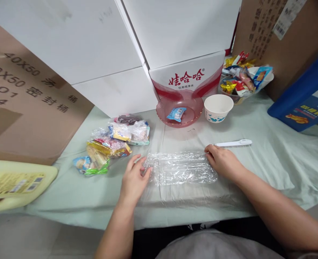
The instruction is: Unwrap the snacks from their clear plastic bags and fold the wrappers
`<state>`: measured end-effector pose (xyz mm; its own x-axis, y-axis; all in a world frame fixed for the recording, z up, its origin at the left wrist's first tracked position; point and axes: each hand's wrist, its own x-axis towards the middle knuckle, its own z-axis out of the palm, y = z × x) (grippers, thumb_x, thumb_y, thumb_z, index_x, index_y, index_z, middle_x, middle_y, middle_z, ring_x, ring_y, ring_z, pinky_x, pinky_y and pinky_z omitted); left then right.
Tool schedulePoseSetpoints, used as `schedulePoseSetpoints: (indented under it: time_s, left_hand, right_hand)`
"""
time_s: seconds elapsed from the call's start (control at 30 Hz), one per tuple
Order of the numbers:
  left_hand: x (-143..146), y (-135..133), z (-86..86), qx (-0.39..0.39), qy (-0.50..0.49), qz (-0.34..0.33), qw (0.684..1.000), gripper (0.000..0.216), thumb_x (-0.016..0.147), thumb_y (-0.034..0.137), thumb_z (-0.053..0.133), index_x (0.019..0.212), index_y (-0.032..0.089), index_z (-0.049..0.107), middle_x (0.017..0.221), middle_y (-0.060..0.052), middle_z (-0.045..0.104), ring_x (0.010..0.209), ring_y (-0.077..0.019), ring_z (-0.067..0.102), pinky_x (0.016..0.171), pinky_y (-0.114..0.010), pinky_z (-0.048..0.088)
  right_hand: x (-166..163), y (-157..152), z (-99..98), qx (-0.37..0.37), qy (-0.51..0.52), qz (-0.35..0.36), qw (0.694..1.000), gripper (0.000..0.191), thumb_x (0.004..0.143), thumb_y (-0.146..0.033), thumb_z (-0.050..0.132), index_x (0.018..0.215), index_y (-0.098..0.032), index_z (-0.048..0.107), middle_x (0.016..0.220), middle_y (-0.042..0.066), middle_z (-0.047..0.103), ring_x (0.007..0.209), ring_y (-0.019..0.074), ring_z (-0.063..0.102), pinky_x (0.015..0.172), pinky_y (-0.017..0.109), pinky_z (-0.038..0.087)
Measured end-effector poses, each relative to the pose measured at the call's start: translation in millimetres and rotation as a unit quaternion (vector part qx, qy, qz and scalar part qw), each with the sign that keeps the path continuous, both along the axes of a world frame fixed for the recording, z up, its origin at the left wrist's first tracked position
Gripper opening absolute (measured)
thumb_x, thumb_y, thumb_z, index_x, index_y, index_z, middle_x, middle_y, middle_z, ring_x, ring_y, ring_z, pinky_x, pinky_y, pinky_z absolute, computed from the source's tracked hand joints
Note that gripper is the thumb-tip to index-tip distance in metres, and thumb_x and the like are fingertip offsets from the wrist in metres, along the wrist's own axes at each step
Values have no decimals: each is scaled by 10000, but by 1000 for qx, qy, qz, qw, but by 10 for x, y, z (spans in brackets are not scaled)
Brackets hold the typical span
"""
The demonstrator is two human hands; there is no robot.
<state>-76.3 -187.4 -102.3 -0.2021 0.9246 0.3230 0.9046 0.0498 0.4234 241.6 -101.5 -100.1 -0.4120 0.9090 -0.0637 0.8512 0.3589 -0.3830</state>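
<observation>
A crinkled sheet of clear plastic wrap (180, 167) lies flat on the pale green tablecloth (269, 162) in front of me. My left hand (134, 178) pinches its left edge with fingers and thumb. My right hand (223, 161) presses down on its right end, fingers curled on the film. A white pen-like tool (233, 143) lies just behind my right hand, untouched.
A pile of wrapped snacks (112, 144) lies to the left. Behind are a pink plastic dish (179, 111) with one blue packet, a paper bowl (218, 107), and a bowl heaped with snacks (245, 81). White and brown cartons wall the back; a yellow jug (15, 183) lies left.
</observation>
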Motion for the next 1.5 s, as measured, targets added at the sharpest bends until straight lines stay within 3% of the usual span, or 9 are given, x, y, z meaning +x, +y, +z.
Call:
schedulePoseSetpoints:
  time_s: [0.13, 0.27, 0.37, 0.57, 0.73, 0.93, 1.2, 1.37, 1.5]
  left_hand:
    - [282, -30, 237, 130, 61, 28, 989, 170, 882, 263, 581, 1014, 201, 670, 1080, -90, 624, 968, -240, 620, 914, -399, 511]
    - [738, 59, 172, 5, 80, -274, 958, 238, 935, 255, 521, 1137, 239, 645, 1133, -65, 673, 1132, -234, 595, 1027, -418, 452]
    - [944, 141, -3, -100, 117, -380, 912, 521, 908, 423, 572, 1383, 228, 480, 1468, -108, 472, 1405, -311, 354, 1148, -560, 281]
    - [940, 162, -132, -167, 132, -368, 905, 736, 879, 577, 541, 1495, 247, 312, 1591, -125, 252, 1484, -350, 140, 1161, -647, 120]
    - [971, 155, -110, -173, 134, -362, 906, 782, 853, 559, 589, 1509, 264, 283, 1604, -104, 219, 1485, -347, 135, 1169, -634, 112]
    - [648, 76, -139, -167, 176, -315, 917, 827, 844, 662, 536, 1521, 274, 259, 1614, -87, 192, 1490, -325, 131, 1187, -560, 165]
    - [-344, -422, -231, -74, 207, -168, 961, 716, 933, 519, 479, 1530, 214, 225, 1567, -173, 288, 1449, -369, 251, 1123, -590, 290]
    - [-231, -641, -163, 3, 124, -279, 952, 512, 843, 363, 676, 1305, 206, 523, 1298, -127, 590, 1324, -323, 456, 1059, -491, 443]
    - [-156, -654, -195, 31, 80, -299, 951, 298, 842, 213, 685, 1134, 204, 620, 1131, -89, 673, 1184, -262, 583, 988, -435, 522]
  right_hand:
    - [-10, -12, -3, 12, -4, 10, 1000, 168, 954, -207, 426, 1048, -173, 562, 1001, 96, 694, 849, 213, 648, 699, 286, 392]
    - [-34, -20, 0, 12, -2, 14, 1000, 171, 955, -201, 433, 1057, -159, 565, 1023, 107, 688, 857, 217, 649, 713, 289, 397]
    - [-10, 4, 3, 15, 1, 11, 1000, 173, 954, -201, 438, 1056, -167, 573, 1009, 94, 692, 850, 209, 649, 712, 283, 402]
    - [145, 32, 85, 108, 16, -86, 990, 220, 942, -222, 432, 1047, -173, 620, 1004, 119, 678, 860, 248, 630, 714, 332, 434]
    - [64, -119, 149, 53, 97, 218, 970, 234, 910, -286, 555, 1112, -214, 650, 1008, 96, 647, 951, 236, 602, 829, 344, 464]
    - [-5, -123, 147, -62, -10, 205, 977, 517, 787, -316, 712, 1261, -163, 572, 1142, 128, 606, 998, 272, 619, 826, 359, 481]
    - [40, -157, 178, -69, -14, 223, 972, 645, 729, -356, 771, 1296, -142, 551, 1167, 150, 577, 1048, 314, 586, 876, 412, 474]
    - [120, -210, 247, -56, 28, 266, 962, 576, 686, -279, 792, 1211, -151, 592, 1178, 138, 564, 1051, 292, 558, 876, 399, 466]
    - [157, -216, 279, -58, 24, 312, 948, 250, 717, -167, 713, 958, -174, 646, 1006, 93, 605, 949, 252, 558, 807, 362, 459]
